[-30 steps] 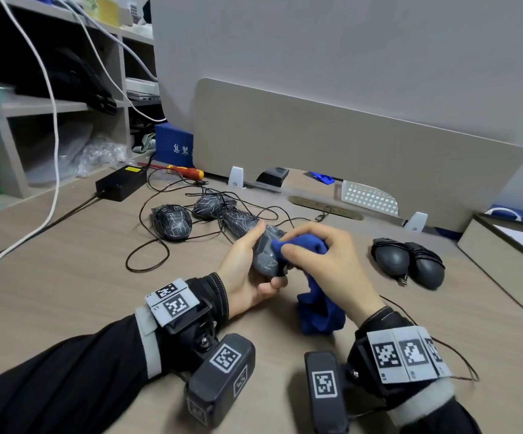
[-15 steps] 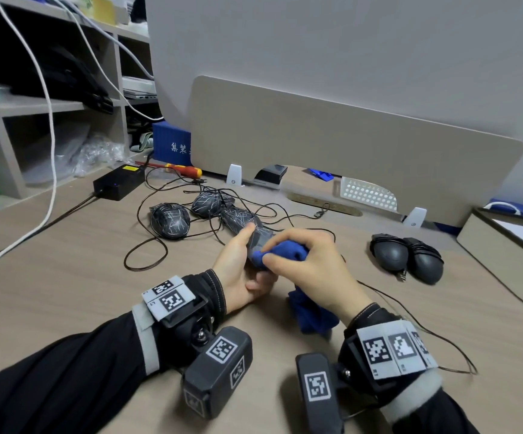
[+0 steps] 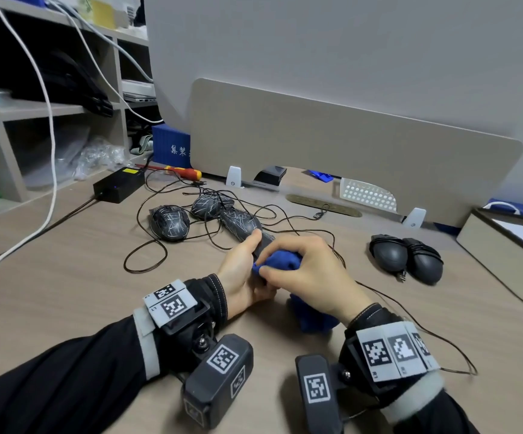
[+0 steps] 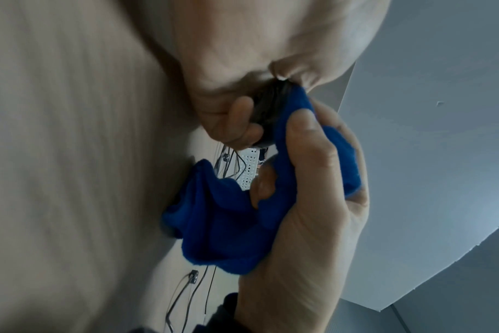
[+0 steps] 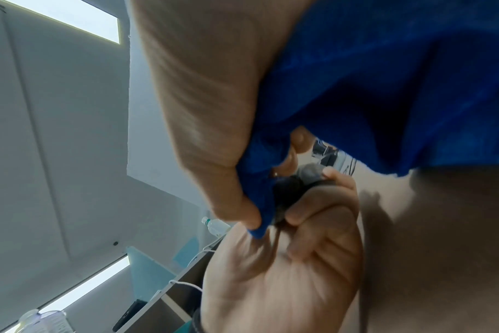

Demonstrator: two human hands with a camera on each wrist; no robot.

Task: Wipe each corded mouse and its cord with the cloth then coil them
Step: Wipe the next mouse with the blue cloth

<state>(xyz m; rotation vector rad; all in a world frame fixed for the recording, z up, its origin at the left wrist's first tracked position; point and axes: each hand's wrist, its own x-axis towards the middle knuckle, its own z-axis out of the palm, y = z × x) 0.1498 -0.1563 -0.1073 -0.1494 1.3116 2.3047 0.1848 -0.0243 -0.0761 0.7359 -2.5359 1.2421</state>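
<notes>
My left hand (image 3: 247, 261) grips a dark grey corded mouse (image 3: 265, 242) just above the desk; most of its body is hidden. My right hand (image 3: 288, 267) pinches a blue cloth (image 3: 280, 260) and presses it onto the mouse's near end. The rest of the cloth (image 4: 228, 214) hangs down to the desk. In the right wrist view the mouse (image 5: 288, 191) sits between both hands' fingers. Its thin cord (image 3: 410, 314) trails off to the right. Three patterned mice (image 3: 170, 222) lie behind in tangled cords. Two black mice (image 3: 390, 252) with coiled cords lie at the right.
A black power brick (image 3: 119, 184) and a red-and-yellow screwdriver (image 3: 185, 172) lie at the back left. A white cable (image 3: 50, 151) hangs across the shelving on the left. A beige divider panel (image 3: 348, 151) closes the back, and a flat box (image 3: 504, 242) sits at the right.
My right hand has rubbed the cloth to the left and toward me along the mouse, so less of the mouse shows. The left hand keeps its grip.
</notes>
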